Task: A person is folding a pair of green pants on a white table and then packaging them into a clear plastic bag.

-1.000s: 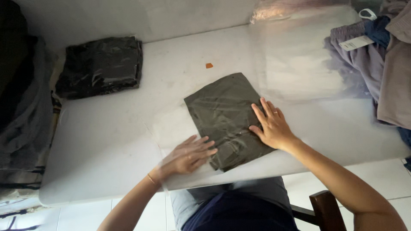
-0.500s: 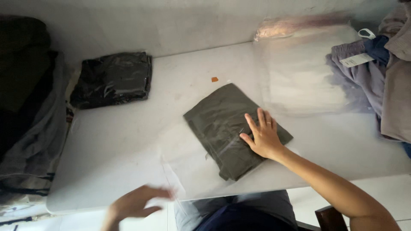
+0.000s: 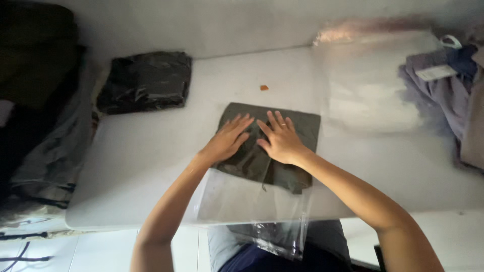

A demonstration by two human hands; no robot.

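Observation:
A folded olive-green garment [image 3: 297, 126] lies inside a clear plastic bag [image 3: 237, 201] on the white table [image 3: 141, 151]. The bag's open end hangs over the table's near edge. My left hand [image 3: 227, 138] lies flat on the garment's left part, fingers spread. Beside it my right hand [image 3: 280, 138], with a ring on one finger, presses flat on the middle of the garment. Both palms rest on the plastic over the cloth.
A dark garment packed in plastic [image 3: 146, 80] sits at the table's far left. A stack of clear bags [image 3: 373, 85] lies at the far right, with purple and grey clothes [image 3: 448, 85] beyond it. A small orange scrap [image 3: 263, 87] lies behind the garment. Dark bagged clothes [image 3: 35, 126] pile up on the left.
My left hand dropped below the table edge, then came back onto the garment. The bagged garment has turned squarer to the table and my right hand shifted toward its middle.

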